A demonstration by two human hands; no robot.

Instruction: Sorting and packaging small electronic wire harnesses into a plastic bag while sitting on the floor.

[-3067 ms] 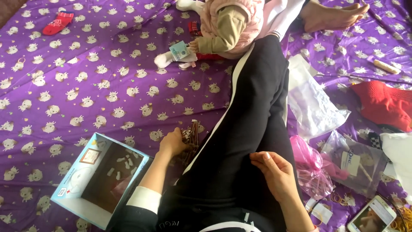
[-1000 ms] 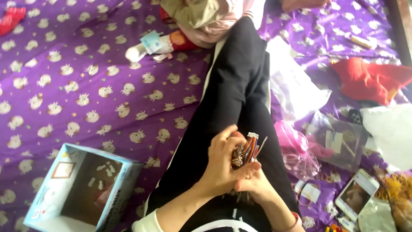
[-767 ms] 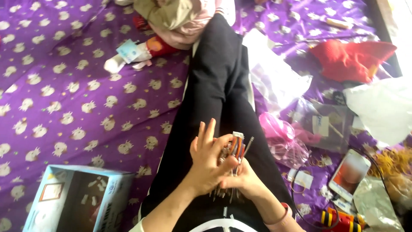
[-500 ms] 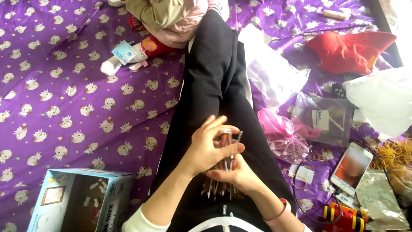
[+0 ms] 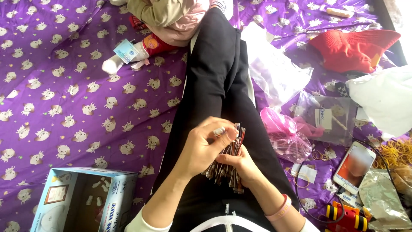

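Observation:
Over my lap in black trousers [image 5: 223, 77], both hands hold a bundle of thin brown and red wire-like sticks [image 5: 229, 161]. My right hand [image 5: 242, 165] grips the bundle from below. My left hand [image 5: 201, 148] closes over its upper end, fingers pinching the tips. The lower ends fan out loosely toward my waist.
An open blue and white cardboard box [image 5: 81, 202] sits at lower left on the purple patterned sheet [image 5: 64, 94]. A small child in a pink vest [image 5: 171, 17] sits by my knee. Right of my leg: clear plastic bags [image 5: 279, 77], a pink bag [image 5: 285, 133], phone [image 5: 354, 167], red cloth [image 5: 352, 49], rubber bands [image 5: 397, 150].
My left hand picked the bundle up from the sheet beside my leg and brought it to my right hand over my lap. The bundle now tilts, its ends spread wider.

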